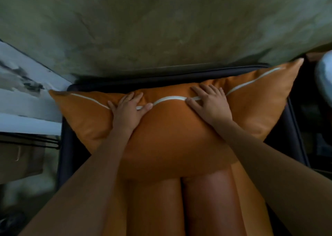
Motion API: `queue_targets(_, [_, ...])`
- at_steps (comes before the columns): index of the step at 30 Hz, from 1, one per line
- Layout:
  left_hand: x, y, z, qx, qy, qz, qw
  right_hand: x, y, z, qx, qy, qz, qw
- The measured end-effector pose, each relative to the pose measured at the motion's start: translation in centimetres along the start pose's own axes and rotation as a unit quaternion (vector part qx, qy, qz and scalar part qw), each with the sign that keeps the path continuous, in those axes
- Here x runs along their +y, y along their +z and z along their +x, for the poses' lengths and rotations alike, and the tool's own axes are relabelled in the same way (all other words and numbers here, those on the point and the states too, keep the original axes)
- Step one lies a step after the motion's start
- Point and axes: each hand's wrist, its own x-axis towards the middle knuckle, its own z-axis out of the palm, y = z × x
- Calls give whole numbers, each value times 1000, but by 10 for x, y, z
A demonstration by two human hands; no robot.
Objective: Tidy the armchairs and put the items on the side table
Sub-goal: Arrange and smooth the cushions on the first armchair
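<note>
Seemingly the tidying is at the cushion stage: an orange cushion (172,131) lies across the dark armchair (143,78), its far edge against the chair's back and its corners reaching out to left and right, with both hands on it. I would judge the cushion as good as placed, with only the smoothing or plumping in hand. No side table can be made out in this view, nor any loose items, so whether that part of the task is done cannot be told. My guess is that it, and any other armchair, is the larger share left.

The left hand (128,110) lies flat on the cushion a little left of middle, its fingers (133,97) straight and spread toward the far side, the thumb reaching right onto the white stripe (169,98) that curves across the fabric. The right hand (209,103) lies flat just right of middle, its fingers (213,90) likewise splayed, the thumb touching the stripe. Neither hand curls round or pinches anything; both press palm-down, and the cushion bulges up between them
</note>
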Motion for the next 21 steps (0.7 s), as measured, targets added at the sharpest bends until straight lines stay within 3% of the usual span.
queue_targets(6, [-11, 31, 52, 68, 15, -37, 997, 4, 34, 49, 100, -12, 11, 995])
queue_targets(12, [-11, 30, 43, 94, 20, -57, 994, 1, 30, 40, 91, -3, 30, 995])
queue_targets(18, [-11, 0, 28, -15, 37, -68, 997, 2, 6, 29, 31, -6, 45, 998])
queue_targets(21, [-20, -11, 19, -73, 64, -98, 990, 10, -12, 22, -51, -7, 110, 993])
